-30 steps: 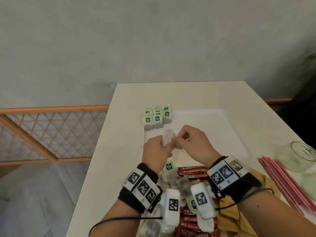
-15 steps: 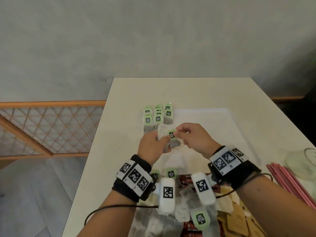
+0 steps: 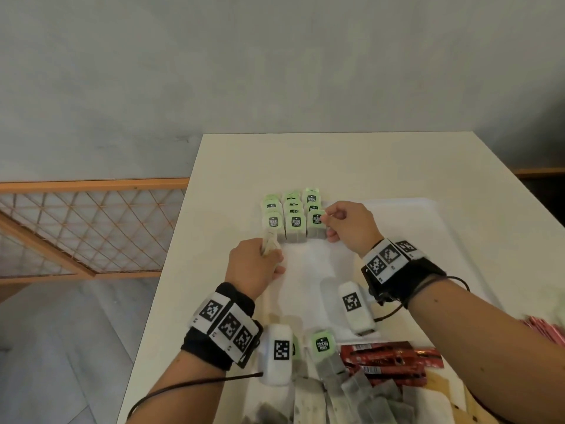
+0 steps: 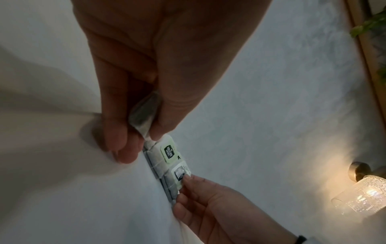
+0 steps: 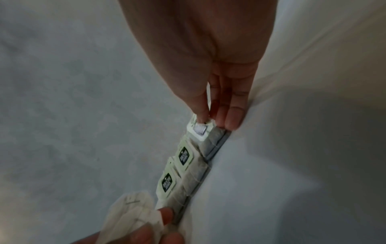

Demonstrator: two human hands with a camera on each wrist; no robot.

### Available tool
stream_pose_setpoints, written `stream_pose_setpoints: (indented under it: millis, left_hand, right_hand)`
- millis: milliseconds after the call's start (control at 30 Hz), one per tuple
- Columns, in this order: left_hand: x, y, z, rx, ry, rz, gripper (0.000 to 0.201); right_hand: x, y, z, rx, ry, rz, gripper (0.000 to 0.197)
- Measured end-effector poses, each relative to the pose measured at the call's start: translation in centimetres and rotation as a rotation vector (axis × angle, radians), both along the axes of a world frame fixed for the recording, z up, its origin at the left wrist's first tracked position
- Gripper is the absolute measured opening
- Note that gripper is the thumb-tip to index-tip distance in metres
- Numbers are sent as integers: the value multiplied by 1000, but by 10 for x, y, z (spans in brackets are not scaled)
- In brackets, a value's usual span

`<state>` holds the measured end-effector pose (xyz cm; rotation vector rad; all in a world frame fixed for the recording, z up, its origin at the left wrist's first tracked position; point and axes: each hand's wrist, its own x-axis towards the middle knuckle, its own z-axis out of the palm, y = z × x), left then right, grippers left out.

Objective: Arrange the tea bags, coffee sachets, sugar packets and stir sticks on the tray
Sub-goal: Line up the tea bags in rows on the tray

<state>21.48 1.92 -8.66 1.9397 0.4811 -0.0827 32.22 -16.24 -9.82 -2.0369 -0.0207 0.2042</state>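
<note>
Green-tagged tea bags [image 3: 293,215] stand in three rows at the far left corner of the white tray [image 3: 412,240]. My right hand [image 3: 326,223] pinches the tag of the front row's rightmost tea bag [image 3: 316,224]; in the right wrist view the thumb and fingers sit on that tea bag [image 5: 201,130]. My left hand [image 3: 269,252] grips a folded tea bag [image 3: 270,240] just in front of the row's left end; the same tea bag [image 4: 144,115] shows between thumb and fingers in the left wrist view.
Loose tea bags [image 3: 351,393], red coffee sachets [image 3: 388,359] and brown sugar packets [image 3: 443,390] lie near the table's front edge. Pink stir sticks [image 3: 550,332] are at the right. A wooden lattice railing [image 3: 76,228] runs left of the table. A lit glass lamp [image 4: 365,198] shows in the left wrist view.
Both hands moved forward from the tray's middle to the tea bag rows. The right hand now holds a tea bag at the front row's right end.
</note>
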Motion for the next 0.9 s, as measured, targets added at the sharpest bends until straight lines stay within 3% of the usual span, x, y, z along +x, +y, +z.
stream_pose_setpoints:
  millis: [167, 333, 433, 533, 667, 900]
  left_hand:
    - [-3, 4, 3, -67, -13, -29, 18]
    - [-14, 1, 16, -406, 59, -11, 17]
    - [-24, -5, 27, -517, 65, -34, 22]
    - [-35, -17, 37, -521, 35, -64, 25]
    - [-52, -37, 52, -474, -2, -134, 24]
    - [-95, -59, 71, -393, -27, -156, 23]
  right_hand:
    - [5, 8, -1, 22, 20, -10, 11]
    - [-6, 4, 8, 38, -6, -28, 20]
    - [-23, 0, 20, 82, -39, -44, 22]
    - [-50, -5, 39, 137, 0, 75, 17]
    - [-88, -14, 62, 151, 63, 290, 25]
    - [-121, -34, 88, 160, -25, 339, 15]
